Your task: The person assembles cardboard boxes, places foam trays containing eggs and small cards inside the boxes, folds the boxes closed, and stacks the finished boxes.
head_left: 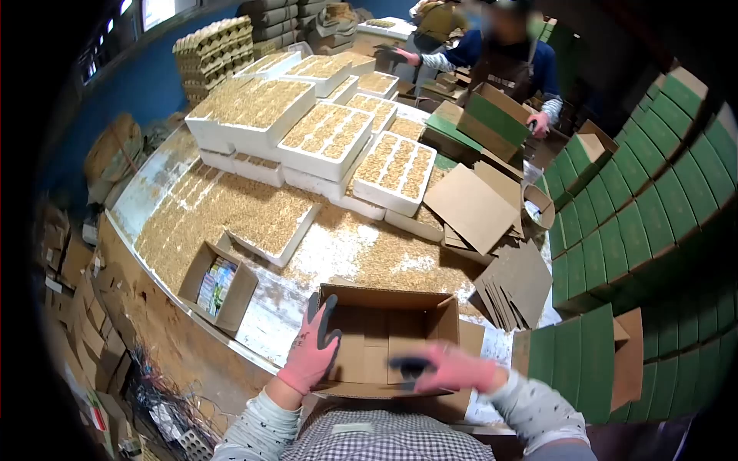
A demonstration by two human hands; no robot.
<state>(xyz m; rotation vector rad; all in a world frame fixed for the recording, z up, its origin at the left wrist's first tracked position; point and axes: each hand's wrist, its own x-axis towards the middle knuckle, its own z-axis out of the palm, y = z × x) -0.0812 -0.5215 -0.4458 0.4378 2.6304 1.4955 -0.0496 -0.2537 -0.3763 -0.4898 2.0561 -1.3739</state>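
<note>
An open cardboard box (375, 367) lies in front of me at the table's near edge, and its inside shows bare brown board. My left hand (310, 347), in a pink glove with dark fingertips, is at the box's left wall with its fingers spread. Over the right part of the box is my right hand (453, 369), gloved the same way. Motion smears its fingers, so I cannot make out whether they hold anything. To the left stands a smaller cardboard box (244, 296) with small colourful packets (217, 284) inside.
White foam trays (350, 163) of tan granular material are stacked across the table. Flat cardboard sheets (473, 206) lie right of them. Green boxes (615, 223) form a wall at the right. Across the table, a person (503, 61) holds a green-and-brown box (496, 123).
</note>
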